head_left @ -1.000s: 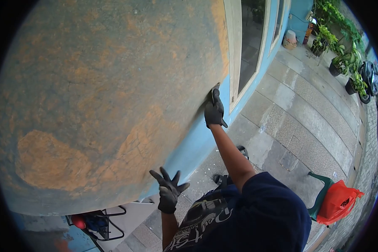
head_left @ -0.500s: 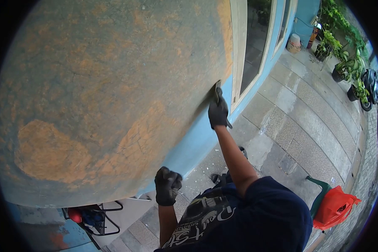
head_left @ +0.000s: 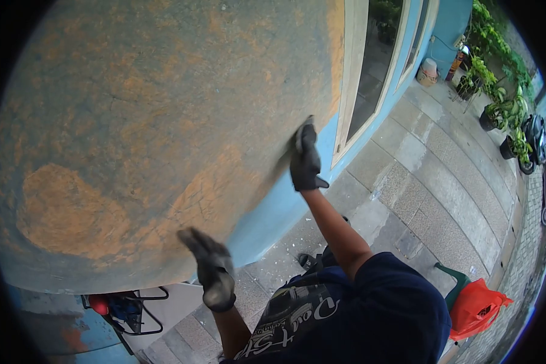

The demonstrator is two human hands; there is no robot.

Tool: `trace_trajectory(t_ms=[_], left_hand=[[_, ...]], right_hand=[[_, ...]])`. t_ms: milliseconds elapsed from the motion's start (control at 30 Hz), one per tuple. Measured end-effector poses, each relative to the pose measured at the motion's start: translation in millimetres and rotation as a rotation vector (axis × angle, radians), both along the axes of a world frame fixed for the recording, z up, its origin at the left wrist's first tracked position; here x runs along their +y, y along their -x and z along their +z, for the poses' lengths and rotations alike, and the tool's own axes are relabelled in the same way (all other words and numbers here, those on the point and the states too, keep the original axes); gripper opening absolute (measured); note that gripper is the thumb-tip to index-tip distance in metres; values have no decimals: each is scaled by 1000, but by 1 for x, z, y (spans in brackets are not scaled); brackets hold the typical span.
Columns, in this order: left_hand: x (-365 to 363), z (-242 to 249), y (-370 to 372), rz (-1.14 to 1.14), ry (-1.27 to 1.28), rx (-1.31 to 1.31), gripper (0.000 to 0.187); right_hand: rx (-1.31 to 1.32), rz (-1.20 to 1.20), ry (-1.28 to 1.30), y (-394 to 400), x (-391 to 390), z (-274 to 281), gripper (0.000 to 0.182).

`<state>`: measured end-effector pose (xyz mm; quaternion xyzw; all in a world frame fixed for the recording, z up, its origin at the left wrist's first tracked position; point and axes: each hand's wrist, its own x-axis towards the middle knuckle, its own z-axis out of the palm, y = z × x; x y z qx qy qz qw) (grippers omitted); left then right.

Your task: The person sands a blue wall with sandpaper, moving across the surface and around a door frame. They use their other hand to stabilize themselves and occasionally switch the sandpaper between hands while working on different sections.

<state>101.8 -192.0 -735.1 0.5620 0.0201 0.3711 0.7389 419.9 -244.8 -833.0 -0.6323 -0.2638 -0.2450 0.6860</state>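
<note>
We see two gloved hands near a large wall (head_left: 139, 121), grey with worn orange patches and a blue band along its lower edge. Right hand (head_left: 306, 155): arm extended, fingers long and close together against the wall, closed over a thin flat piece (head_left: 311, 118); only its tip shows past the fingertips, and we cannot tell its kind. It lies by the wall's edge, just beside the pale window frame (head_left: 352, 73). Left hand (head_left: 215, 273): blurred, fingers extended, nothing in it that we see; contact with the wall unclear to us. To the right of the navy shirt (head_left: 382, 303) we note a red bag (head_left: 476, 309) on a green chair (head_left: 455, 282); potted plants (head_left: 500, 112) stand farther off on the paving (head_left: 431, 158).
</note>
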Motion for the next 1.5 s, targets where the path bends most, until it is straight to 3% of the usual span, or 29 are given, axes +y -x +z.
trace_trajectory(t_ms=[67, 133, 167, 200, 267, 300, 367, 433, 467, 500, 533, 567, 633, 667, 733, 800, 833, 900, 967, 1000, 1067, 1100, 1167, 1200, 1233, 1367, 1400, 1467, 1500], left_hand=[[-1, 0, -9, 475, -210, 168, 144], [-17, 21, -25, 1018, -1167, 858, 141], [-15, 20, -34, 1057, -1225, 891, 142], [-8, 21, -42, 1056, -1228, 896, 142], [5, 21, -53, 982, -979, 1086, 145], [11, 11, -60, 1011, -1070, 1208, 148], [27, -16, -64, 1026, -1175, 1302, 148], [42, -37, -64, 1025, -1285, 1414, 149], [49, -45, -67, 1126, -1378, 1340, 148], [53, -52, -67, 1229, -1462, 1260, 147], [55, -57, -64, 1226, -1460, 1266, 147], [58, -60, -64, 1254, -1487, 1267, 146], [63, -63, -69, 1285, -1522, 1251, 145], [64, -64, -70, 1286, -1480, 1189, 141], [66, -65, -67, 1267, -1451, 1139, 137], [67, -66, -68, 1333, -1531, 1092, 134], [67, -69, -66, 1336, -1526, 1097, 134], [69, -71, -64, 1309, -1523, 1138, 130], [69, -68, -67, 1314, -1530, 1127, 129], [67, -69, -67, 1315, -1527, 1134, 128], [67, -70, -69, 1326, -1553, 1129, 127], [68, -70, -67, 1349, -1575, 1120, 126], [68, -71, -58, 1298, -1593, 1152, 125], [68, -71, -55, 1246, -1608, 1173, 124], [68, -72, -53, 1245, -1607, 1175, 124], [60, -68, -47, 1121, -1605, 1242, 119], [58, -64, -47, 1093, -1565, 1221, 116], [51, -54, -42, 1027, -1612, 1264, 112], [47, -47, -37, 967, -1651, 1317, 109]], right_hand=[[-340, 18, 100, 33, 2, 31, 49], [-454, 273, 303, 41, -6, 36, 56], [-423, 156, 257, 29, -10, 33, 52], [-387, 42, 212, 14, -8, 29, 49], [95, 104, 64, 4, -1, 18, 49], [323, 120, -45, -1, 2, 12, 50], [-307, -75, 135, 10, 12, 15, 50], [-534, 45, 352, 20, 1, 22, 50], [-558, 78, 480, 12, -6, 0, 49], [-397, -82, 348, 0, -12, 1, 41], [-394, -78, 352, -3, -10, -3, 41], [187, 113, 263, -6, -7, -2, 41], [207, 75, 222, 0, 3, -1, 40], [-348, -148, 281, 19, 5, 12, 39], [-566, 286, 503, 33, -15, 27, 52], [-301, 28, 369, 2, -8, -19, 51], [-134, -203, 44, -12, 4, -25, 49], [528, 103, -142, -18, 26, -59, 52], [63, 69, -32, 4, 48, -64, 58], [-246, -18, 268, 46, 23, -11, 62], [-558, 346, 452, 73, -2, 4, 58], [-380, 206, 594, 70, 3, -32, 52], [-195, -156, 303, 53, 14, -100, 38], [405, 28, 270, 51, 24, -148, 44], [613, 175, 27, 52, 27, -143, 49], [-115, 61, 297, 132, 37, -110, 64], [-139, 391, 704, 157, 24, -102, 63], [-433, 367, 415, 147, 17, -85, 60], [-502, 275, 445, 124, 14, -96, 61]])
